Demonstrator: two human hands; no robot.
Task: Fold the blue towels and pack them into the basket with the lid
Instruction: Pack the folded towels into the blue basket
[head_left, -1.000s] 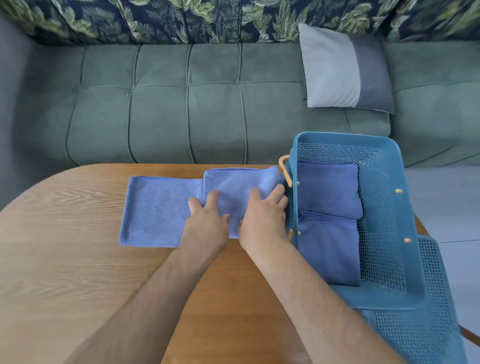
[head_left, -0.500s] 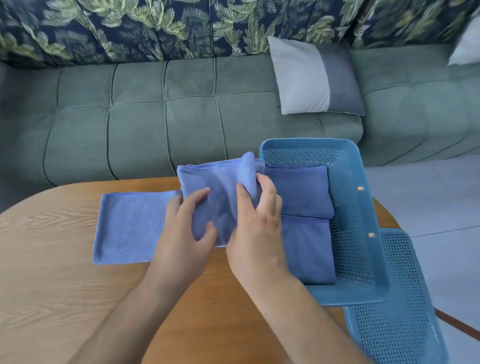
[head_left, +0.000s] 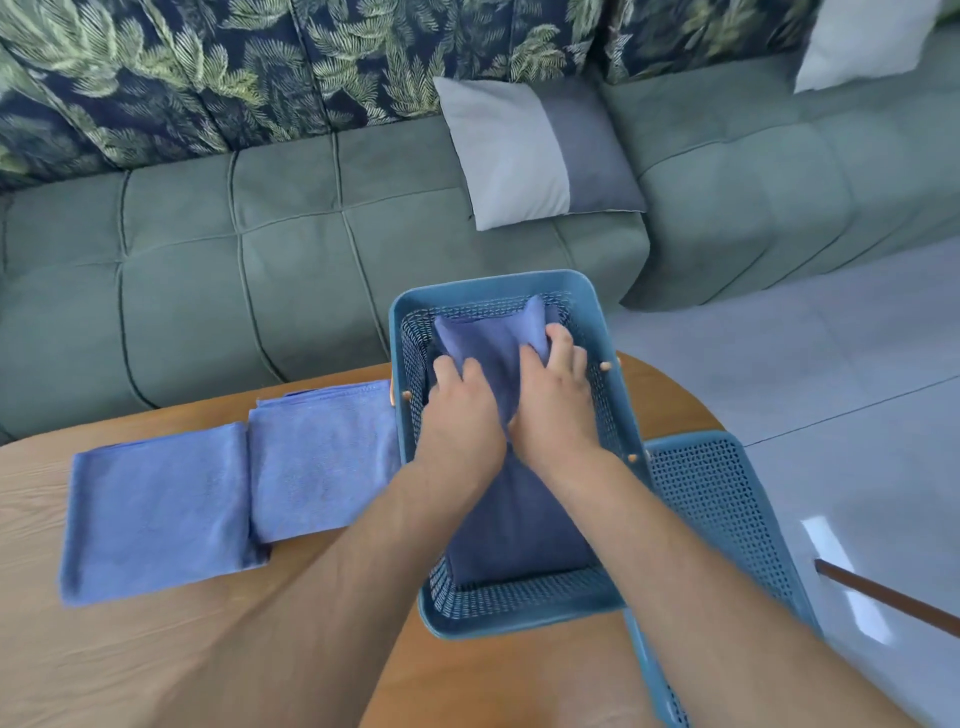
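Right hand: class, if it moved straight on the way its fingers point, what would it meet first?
Beyond the towel it grips, the right hand points at the basket's far wall; it would likely meet that mesh first, though depth is hard to judge.

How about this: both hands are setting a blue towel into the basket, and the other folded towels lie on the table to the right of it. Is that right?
Not quite. The head view shows the other folded towels on the table to the left of the basket, not the right; its lid lies on the right. The left hand and right hand do hold the blue towel in the basket.
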